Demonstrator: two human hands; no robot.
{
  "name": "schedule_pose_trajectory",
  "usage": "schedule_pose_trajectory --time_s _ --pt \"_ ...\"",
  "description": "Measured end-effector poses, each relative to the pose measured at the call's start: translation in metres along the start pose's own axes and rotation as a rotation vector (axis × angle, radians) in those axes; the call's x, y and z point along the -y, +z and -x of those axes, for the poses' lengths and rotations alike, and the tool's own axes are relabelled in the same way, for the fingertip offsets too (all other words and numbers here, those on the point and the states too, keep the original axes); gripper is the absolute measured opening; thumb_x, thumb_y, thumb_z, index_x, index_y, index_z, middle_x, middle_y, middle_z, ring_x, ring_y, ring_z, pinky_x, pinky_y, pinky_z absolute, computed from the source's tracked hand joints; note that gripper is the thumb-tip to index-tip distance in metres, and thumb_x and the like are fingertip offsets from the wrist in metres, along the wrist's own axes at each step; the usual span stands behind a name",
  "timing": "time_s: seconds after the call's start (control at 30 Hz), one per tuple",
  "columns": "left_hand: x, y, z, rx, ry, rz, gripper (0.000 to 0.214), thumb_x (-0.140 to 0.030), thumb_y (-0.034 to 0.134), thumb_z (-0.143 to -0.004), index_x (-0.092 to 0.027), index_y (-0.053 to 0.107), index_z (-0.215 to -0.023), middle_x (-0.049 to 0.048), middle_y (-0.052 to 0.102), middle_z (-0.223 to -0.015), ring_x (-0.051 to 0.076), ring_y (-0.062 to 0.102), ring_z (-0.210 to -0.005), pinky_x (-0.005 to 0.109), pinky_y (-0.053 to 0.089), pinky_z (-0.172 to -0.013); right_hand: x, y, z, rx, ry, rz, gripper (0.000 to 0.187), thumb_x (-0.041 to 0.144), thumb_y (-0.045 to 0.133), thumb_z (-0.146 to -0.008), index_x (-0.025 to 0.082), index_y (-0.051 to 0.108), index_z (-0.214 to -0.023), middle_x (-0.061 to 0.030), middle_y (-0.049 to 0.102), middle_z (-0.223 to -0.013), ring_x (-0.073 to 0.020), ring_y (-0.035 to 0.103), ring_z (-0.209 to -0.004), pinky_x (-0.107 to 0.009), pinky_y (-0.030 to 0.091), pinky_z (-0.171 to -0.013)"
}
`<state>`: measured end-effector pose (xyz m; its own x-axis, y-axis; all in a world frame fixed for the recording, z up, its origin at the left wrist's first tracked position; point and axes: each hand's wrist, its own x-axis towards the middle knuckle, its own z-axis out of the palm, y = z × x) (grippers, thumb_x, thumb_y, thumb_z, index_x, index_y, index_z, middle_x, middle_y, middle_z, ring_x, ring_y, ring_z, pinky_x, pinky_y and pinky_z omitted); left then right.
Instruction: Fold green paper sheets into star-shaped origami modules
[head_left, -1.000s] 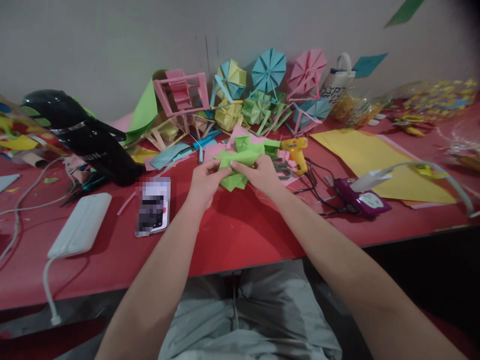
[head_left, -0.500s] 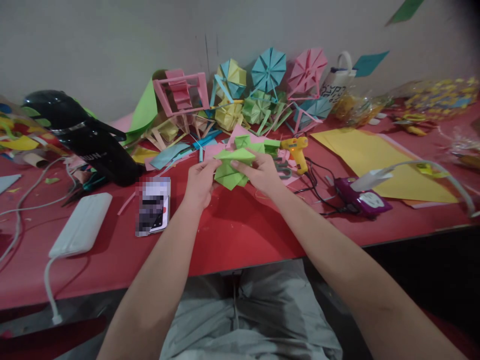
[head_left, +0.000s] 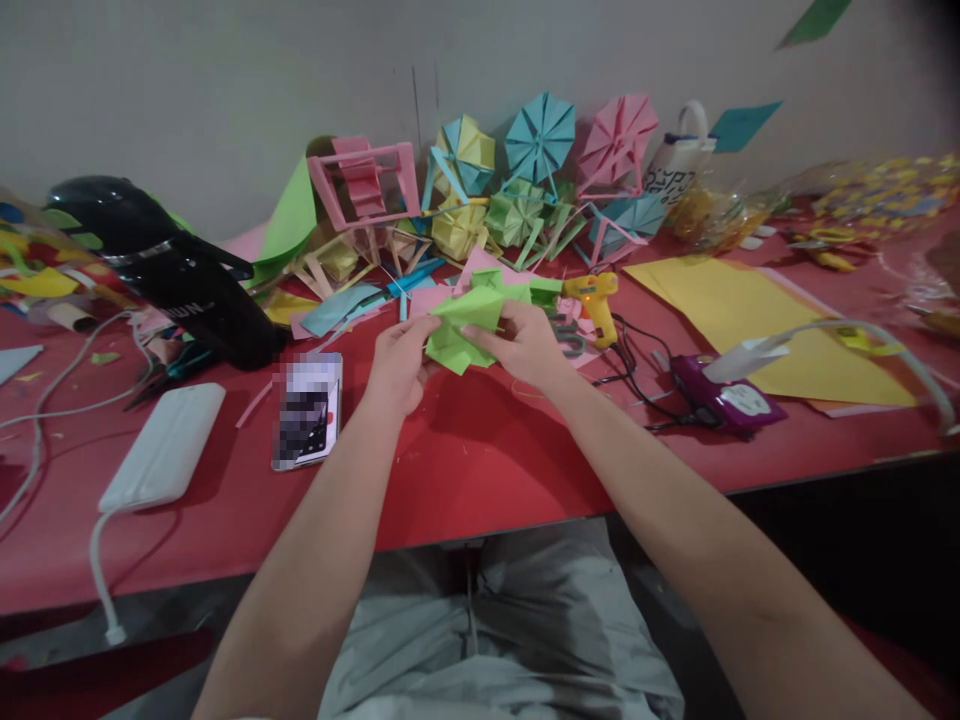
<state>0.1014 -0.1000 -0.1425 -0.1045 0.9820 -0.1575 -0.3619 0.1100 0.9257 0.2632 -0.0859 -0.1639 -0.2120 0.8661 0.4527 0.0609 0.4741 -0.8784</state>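
Note:
Between my two hands, a little above the red table, is a piece of folded green paper point(head_left: 466, 328) with creased, pointed edges. My left hand point(head_left: 401, 362) pinches its left edge, the fingertips partly behind the paper. On the other side my right hand point(head_left: 529, 345) grips the right part, thumb lying on the front face. Just behind the held piece lie more green folded paper point(head_left: 536, 292) and pink paper sheets. A yellow hot glue gun point(head_left: 596, 305) rests to the right of my right hand, near dark-handled scissors point(head_left: 571, 338).
Folded paper wheels, such as a blue one point(head_left: 540, 148), stand along the wall. Left are a phone point(head_left: 309, 410), a white power bank point(head_left: 163, 448) and a leaning black bottle point(head_left: 176, 285). Right are a purple power strip point(head_left: 724, 392), cords and yellow paper sheets point(head_left: 780, 330).
The green paper has tilted and its upper flap now stands more open toward me. Both hands keep their hold in nearly the same place.

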Motion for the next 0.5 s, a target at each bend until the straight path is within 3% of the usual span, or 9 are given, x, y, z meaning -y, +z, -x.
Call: schedule_pose_trajectory --time_s 0.2,0.5 --pt "-0.0005 -0.0008 0.0002 0.014 -0.004 0.025 0.024 -0.031 0.081 -0.063 -0.017 0.066 -0.074 0.0034 0.069 -0.072 0.023 0.072 -0.080 0.037 0.063 -0.073 -0.0011 -0.0048 -0.0044 0.037 -0.076 -0.020 0.024 0.046 0.073 -0.082 0.023 0.075 -0.088 -0.0063 0.073 -0.106 -0.0237 0.066 -0.108 -0.040 0.053 -0.099" --pt "-0.0028 -0.0027 -0.0014 0.043 -0.037 0.026 0.023 -0.036 0.077 -0.071 -0.018 0.068 -0.080 0.0082 0.075 -0.083 0.026 0.074 -0.090 0.035 0.063 -0.073 -0.0003 -0.0070 -0.0050 0.017 -0.047 0.042 0.016 0.028 0.055 -0.077 0.025 0.070 -0.073 -0.0035 0.074 -0.102 -0.0268 0.066 -0.111 -0.045 0.050 -0.103"
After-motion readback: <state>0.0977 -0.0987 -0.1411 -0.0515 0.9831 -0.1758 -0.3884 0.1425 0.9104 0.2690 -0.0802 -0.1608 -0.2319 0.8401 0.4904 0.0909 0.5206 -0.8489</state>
